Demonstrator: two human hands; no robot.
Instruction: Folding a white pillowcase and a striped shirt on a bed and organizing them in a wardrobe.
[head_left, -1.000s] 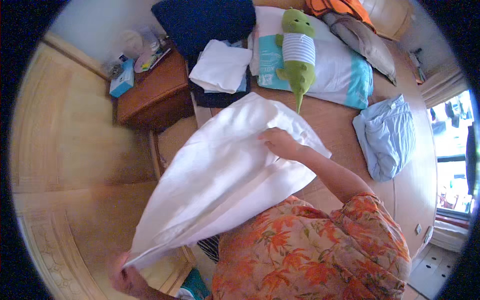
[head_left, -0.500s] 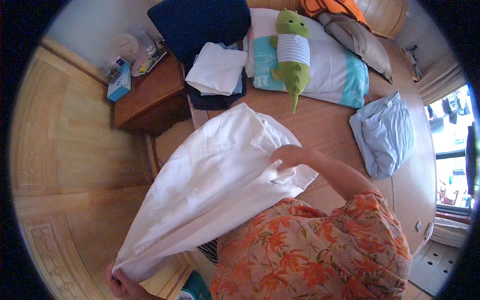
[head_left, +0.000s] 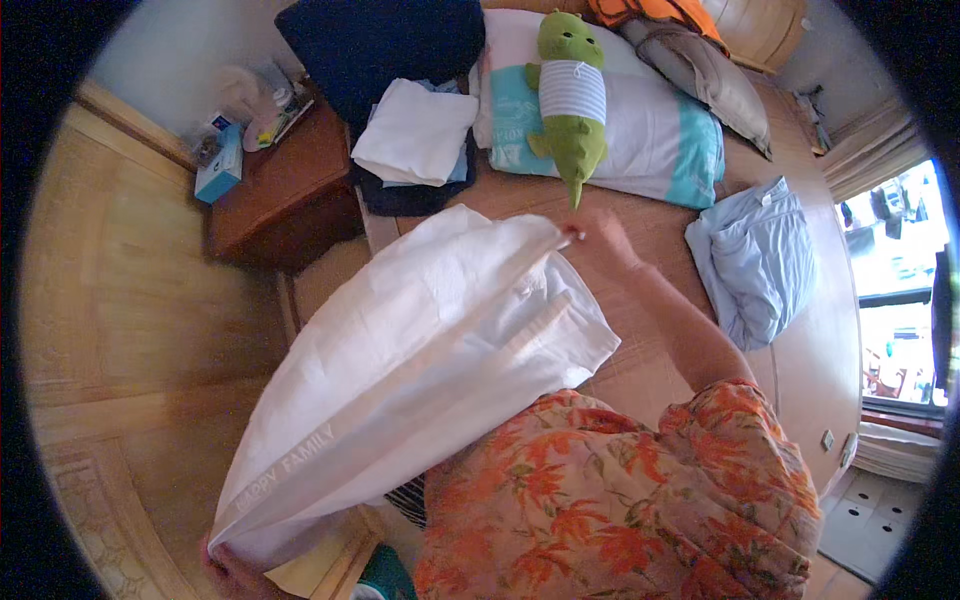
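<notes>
Fingers [head_left: 574, 236] of our right hand [head_left: 612, 244] are pinched shut on an edge of the white cloth [head_left: 390, 330], and we've got that edge lifted off the rest. Down at lower left, our left hand [head_left: 235, 577] looks closed on a corner, though it's blurry and partly cut off.

So what's new: half a second ago the right hand was lower, over the middle of the cloth. Now it's reached up and away from us, so the cloth is stretched longer between our hands and the printed strip near the left one shows better. A loose corner pokes out on the right.

Around it: the cloth lies partly over the bed [head_left: 500, 205], its left end hanging past the side. Its top edge comes near the folded white stack [head_left: 418, 130], and the green plush toy [head_left: 572, 95] has its tail near our right hand, so those two look easiest to bump. The light blue clothes [head_left: 755, 262] sit well clear, right side.
</notes>
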